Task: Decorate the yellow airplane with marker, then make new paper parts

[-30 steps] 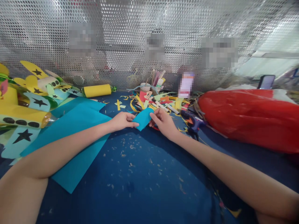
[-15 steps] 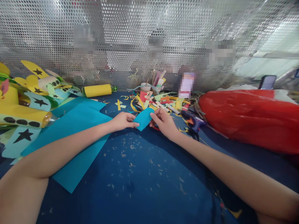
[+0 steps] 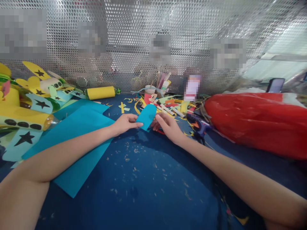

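Observation:
A small bright-blue paper piece with a rounded top stands tilted up above the table. My left hand pinches its lower left edge between thumb and fingers. Close by its right edge, my right hand has curled fingers, with the thumb tip next to the paper. Something red peeks out beneath the right hand; whether the fingers hold it cannot be made out. Larger blue sheets lie under and beyond my left forearm.
Bottle planes with paper wings crowd the left. A yellow-wrapped bottle lies behind. Paper scraps and a cup of sticks are ahead. On the right are a glue gun and a red plastic bag. Perforated silver sheeting stands behind.
The small blue paper has turned more upright and shows more of its face. My right fingers have shifted slightly right, off its face to beside its edge. My left hand keeps its pinch.

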Demonstrator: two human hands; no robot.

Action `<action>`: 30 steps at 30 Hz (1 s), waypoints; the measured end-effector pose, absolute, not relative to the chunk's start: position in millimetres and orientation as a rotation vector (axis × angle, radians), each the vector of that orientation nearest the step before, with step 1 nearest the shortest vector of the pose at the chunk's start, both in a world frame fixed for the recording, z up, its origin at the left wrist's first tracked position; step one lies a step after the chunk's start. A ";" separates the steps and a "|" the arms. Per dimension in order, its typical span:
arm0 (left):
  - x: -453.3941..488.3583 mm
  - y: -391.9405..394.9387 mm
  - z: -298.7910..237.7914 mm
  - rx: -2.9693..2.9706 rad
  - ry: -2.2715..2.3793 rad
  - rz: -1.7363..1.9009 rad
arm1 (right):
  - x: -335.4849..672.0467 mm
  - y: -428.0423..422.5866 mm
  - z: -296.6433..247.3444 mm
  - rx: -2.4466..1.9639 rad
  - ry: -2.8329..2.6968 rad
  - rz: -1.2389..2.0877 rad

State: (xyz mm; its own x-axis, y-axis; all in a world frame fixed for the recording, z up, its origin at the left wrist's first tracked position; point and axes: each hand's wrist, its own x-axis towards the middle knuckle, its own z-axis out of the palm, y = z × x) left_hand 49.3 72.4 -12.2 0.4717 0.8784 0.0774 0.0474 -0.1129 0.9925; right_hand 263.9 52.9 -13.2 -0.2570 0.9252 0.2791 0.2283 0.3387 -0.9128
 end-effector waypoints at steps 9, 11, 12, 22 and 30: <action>48.2 72.8 -15.5 1.560 0.841 0.962 | 250.3 28.3 -4.5 -1.113 -2.151 0.693; 48.4 72.0 -15.0 1.573 0.833 0.950 | 248.7 28.1 -7.1 -1.115 -2.119 0.743; 48.4 71.5 -14.7 1.578 0.828 0.943 | 248.4 28.9 -8.7 -1.117 -2.093 0.787; 47.5 70.5 -13.6 1.598 0.833 0.912 | 248.9 31.9 -11.4 -1.108 -1.984 0.925; 48.0 71.6 -13.2 1.555 0.753 0.849 | 251.9 33.2 -12.6 -1.167 -1.988 0.864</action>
